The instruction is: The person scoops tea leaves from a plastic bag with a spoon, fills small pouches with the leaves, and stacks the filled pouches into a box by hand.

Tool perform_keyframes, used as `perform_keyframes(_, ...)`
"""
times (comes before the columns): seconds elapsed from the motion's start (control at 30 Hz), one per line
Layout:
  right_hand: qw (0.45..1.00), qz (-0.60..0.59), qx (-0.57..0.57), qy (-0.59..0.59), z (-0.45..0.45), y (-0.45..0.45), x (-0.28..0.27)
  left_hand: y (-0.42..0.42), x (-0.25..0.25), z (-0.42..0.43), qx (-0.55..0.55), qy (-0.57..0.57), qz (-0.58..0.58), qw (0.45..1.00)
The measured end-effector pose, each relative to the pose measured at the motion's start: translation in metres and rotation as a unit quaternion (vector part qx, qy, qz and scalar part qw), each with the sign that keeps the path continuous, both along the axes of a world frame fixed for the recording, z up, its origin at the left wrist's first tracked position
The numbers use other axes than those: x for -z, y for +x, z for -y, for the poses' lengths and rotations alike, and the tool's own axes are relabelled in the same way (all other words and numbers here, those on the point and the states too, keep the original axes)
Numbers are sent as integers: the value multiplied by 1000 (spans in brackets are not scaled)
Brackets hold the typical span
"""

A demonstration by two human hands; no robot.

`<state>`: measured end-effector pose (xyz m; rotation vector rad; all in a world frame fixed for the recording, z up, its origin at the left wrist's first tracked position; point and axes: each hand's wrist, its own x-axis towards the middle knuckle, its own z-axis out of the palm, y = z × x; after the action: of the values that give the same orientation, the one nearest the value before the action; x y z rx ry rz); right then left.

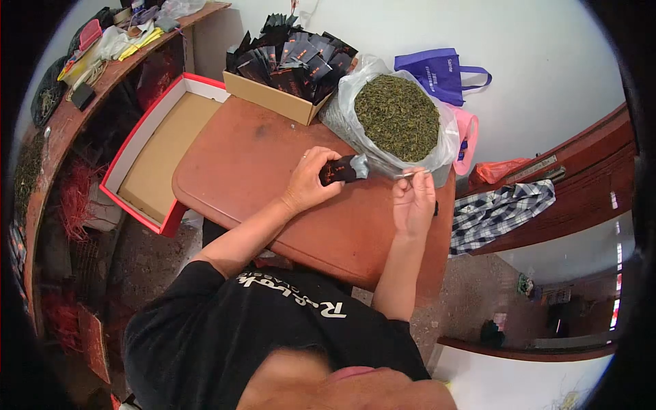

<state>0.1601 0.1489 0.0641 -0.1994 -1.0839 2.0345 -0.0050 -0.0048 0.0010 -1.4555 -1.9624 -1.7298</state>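
Observation:
My left hand (313, 181) is closed around a small black foil pouch (338, 171) with orange print. The pouch lies sideways over the table, and its silvery open end points right. My right hand (413, 198) is raised at the front edge of a big clear plastic bag (342, 116). Its fingers pinch a thin, pale handle (415, 173), perhaps a spoon's; its far end is hard to make out. Dried green leaves (396, 116) fill the bag, whose mouth is rolled open.
On the brown table (239, 157), a cardboard box (273, 96) holds many black pouches. A red-rimmed box lid (164, 143) is at the left, beside a cluttered shelf (96, 89). A blue bag (437, 72), a pink bag (465, 137) and a checked cloth (502, 215) are at the right.

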Motion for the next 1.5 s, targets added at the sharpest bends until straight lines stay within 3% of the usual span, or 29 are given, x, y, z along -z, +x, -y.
perform_keyframes(0.17,990,23,105,87,-20,9,-15,-2,0,-3,-23,9,-4,1000)
perform_keyframes(0.23,972,85,143,169,-33,9,-18,-3,-1,-6,-29,15,-2,999)
perform_keyframes(0.4,876,295,179,336,-50,1,-36,-4,-4,-23,-62,2,21,998)
perform_keyframes(0.47,814,352,208,412,-55,-8,-39,-3,-6,-31,-71,13,33,997)
perform_keyframes(0.6,766,342,257,480,-74,-36,-2,-2,-6,-37,-83,8,34,996)
perform_keyframes(0.93,891,236,273,276,-56,-50,22,-9,-2,-31,-76,-11,26,997)
perform_keyframes(1.23,932,138,273,196,-71,-37,22,-7,-4,-29,-78,-38,21,996)
perform_keyframes(1.5,975,46,179,124,-63,-27,12,-7,-6,-27,-69,-44,23,996)
